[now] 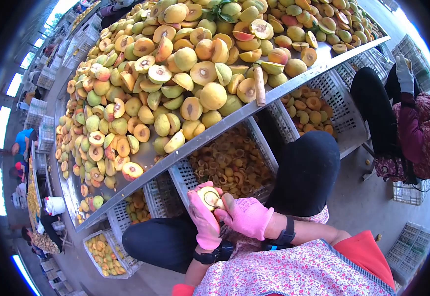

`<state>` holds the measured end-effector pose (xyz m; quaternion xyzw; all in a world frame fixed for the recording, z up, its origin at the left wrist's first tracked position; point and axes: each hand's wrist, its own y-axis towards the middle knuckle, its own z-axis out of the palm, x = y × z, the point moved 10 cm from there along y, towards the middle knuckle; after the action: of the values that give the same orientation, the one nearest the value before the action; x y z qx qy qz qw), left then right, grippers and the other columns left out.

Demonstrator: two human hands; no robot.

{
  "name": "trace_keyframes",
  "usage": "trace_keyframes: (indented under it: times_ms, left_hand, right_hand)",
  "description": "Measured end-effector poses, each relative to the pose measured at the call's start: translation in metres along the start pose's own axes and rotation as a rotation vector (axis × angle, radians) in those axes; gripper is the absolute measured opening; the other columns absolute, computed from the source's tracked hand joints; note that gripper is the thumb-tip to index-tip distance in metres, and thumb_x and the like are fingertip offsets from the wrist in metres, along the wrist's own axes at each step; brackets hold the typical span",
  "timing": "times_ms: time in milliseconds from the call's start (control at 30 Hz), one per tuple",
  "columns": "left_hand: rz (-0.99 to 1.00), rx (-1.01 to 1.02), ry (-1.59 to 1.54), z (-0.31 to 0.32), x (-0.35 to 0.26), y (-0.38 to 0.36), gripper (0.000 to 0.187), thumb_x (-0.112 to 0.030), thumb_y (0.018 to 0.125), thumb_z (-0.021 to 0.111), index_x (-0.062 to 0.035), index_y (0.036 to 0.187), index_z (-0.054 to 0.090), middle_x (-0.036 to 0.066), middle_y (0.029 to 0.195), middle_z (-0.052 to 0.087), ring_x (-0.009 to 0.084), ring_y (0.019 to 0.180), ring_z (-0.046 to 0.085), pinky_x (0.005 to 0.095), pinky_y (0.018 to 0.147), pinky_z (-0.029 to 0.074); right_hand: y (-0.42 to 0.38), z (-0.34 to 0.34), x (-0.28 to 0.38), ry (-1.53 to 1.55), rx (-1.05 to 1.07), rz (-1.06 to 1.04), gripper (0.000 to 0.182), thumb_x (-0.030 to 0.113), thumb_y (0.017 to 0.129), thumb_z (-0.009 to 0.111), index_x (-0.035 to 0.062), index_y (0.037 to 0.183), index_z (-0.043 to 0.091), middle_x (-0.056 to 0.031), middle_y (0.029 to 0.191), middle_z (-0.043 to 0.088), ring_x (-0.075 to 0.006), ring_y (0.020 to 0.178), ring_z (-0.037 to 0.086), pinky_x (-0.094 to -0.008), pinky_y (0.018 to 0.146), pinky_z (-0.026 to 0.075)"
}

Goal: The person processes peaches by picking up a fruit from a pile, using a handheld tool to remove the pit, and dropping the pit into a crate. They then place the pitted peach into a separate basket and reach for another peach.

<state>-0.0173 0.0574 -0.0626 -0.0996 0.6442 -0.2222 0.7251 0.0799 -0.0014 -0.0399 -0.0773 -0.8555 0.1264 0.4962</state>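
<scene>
My left hand [206, 224], in a pink glove, is closed around a halved peach [207, 195] with its cut face up. My right hand [248, 216], also gloved in pink, is closed and meets the fruit from the right. From its fingers a small looped pitting knife [213, 203] reaches onto the cut face; its handle is hidden in the glove. Both hands are above my lap, in front of a crate of peach pieces [232, 165]. A wooden-handled tool [259, 86] lies at the edge of the metal table [175, 157], among the heaped peach halves [202, 73].
Under the table edge stand more white crates [345, 106] holding fruit. A crate of peach halves [105, 254] is on the floor at left. Another person [417, 118] sits close by on the right. Stacked crates [411, 249] stand at lower right. Several people work at the far left.
</scene>
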Motion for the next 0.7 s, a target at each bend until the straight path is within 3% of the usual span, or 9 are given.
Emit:
trace_keyframes:
  times_ms: [367,567,700]
  left_hand:
    - [0.025,0.014,0.091,0.003,-0.003,0.007,0.061,-0.057,0.105,0.036,-0.0018,0.111,0.061,0.009,0.085,0.067,0.0160,0.074,0.065,0.0264,0.068,0.054]
    - [0.196,0.068,0.213,0.005,-0.009,0.010,0.063,-0.060,0.104,0.036,-0.0017,0.109,0.061,0.009,0.083,0.067,0.0156,0.073,0.064,0.0271,0.068,0.053]
    - [0.021,0.111,0.180,0.008,-0.003,0.011,0.053,-0.049,0.106,0.038,-0.0013,0.109,0.062,0.007,0.084,0.066,0.0142,0.073,0.063,0.0270,0.067,0.053]
  right_hand:
    - [0.001,0.005,-0.006,0.059,0.126,0.060,0.048,0.042,0.103,0.046,-0.0050,0.114,0.050,-0.0274,0.085,0.068,-0.0439,0.082,0.068,-0.0518,0.071,0.053]
    - [0.001,0.008,-0.009,0.174,0.167,0.058,0.048,0.041,0.102,0.048,-0.0055,0.116,0.049,-0.0275,0.084,0.068,-0.0441,0.081,0.068,-0.0520,0.072,0.053]
    - [0.001,0.013,-0.016,0.103,0.115,0.050,0.046,0.041,0.102,0.049,-0.0031,0.116,0.046,-0.0270,0.083,0.067,-0.0450,0.080,0.067,-0.0524,0.069,0.052]
